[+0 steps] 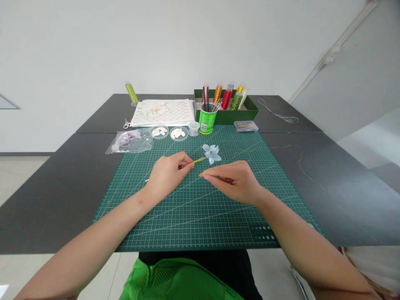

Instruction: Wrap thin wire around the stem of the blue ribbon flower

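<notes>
A pale blue artificial flower (211, 154) with pointed petals is held above the cutting mat by its stem. The thumb and fingers of my left hand (171, 170) pinch this yellow-green stem (199, 160), and the bloom points right. Just to the right and nearer to me, my right hand (234, 180) is closed in a pinch, fingertips close below the stem. Whatever lies between those fingertips is too fine to make out. A thin yellowish thread (301, 160) trails over the table to the right, its faint line running toward the area behind my right hand.
Beneath both hands lies a green gridded cutting mat (187, 225). Toward the back are a green can (207, 121) of tools, a dark green box (225, 117) with thread spools, small dishes (179, 133) of white pieces, a plastic bag (131, 141), white sheets (162, 114) and scissors (126, 123).
</notes>
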The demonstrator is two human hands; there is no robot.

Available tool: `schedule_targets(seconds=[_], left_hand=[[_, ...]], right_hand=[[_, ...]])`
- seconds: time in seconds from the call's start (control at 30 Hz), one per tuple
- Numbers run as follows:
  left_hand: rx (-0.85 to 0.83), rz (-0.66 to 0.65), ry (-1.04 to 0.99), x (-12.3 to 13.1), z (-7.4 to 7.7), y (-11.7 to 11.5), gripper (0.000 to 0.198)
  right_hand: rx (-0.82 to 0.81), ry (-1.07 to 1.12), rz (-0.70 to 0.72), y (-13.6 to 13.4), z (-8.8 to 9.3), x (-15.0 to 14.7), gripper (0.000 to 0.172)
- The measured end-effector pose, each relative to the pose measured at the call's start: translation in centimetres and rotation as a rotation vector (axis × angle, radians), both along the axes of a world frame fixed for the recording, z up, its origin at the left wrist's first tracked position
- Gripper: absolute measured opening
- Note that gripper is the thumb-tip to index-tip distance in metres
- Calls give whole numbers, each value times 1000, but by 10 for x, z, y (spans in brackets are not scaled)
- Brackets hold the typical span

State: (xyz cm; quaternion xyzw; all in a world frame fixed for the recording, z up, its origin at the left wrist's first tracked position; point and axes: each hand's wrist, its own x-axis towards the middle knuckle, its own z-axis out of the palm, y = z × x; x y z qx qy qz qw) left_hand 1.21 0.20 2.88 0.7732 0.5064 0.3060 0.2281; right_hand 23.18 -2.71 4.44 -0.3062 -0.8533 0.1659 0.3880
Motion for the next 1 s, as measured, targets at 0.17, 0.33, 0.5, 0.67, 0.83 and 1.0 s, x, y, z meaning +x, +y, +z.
schedule_targets(seconds=[0.17, 0.33, 0.5, 0.67, 0.83, 1.0], left_hand=[[68, -204, 239, -9, -7, -9, 13], [62, -361, 247, -12, -8, -21, 11], [59, -460, 238, -14, -5, -31, 10], [115, -454, 193, -19, -6, -34, 9], [160, -469, 147, -21, -6, -36, 13], [226, -437, 111, -22, -3, -38, 17]], right_hand=[[-223, 108, 78, 3, 18, 14, 20], [-330, 180, -46, 18, 3, 12, 20], [-398, 214, -17, 34, -11, 7, 19], [-457, 157, -52, 42, -23, 6, 20], [-444, 119, -43, 43, -39, 8, 22], [-406, 63, -28, 42, -58, 15, 24]])
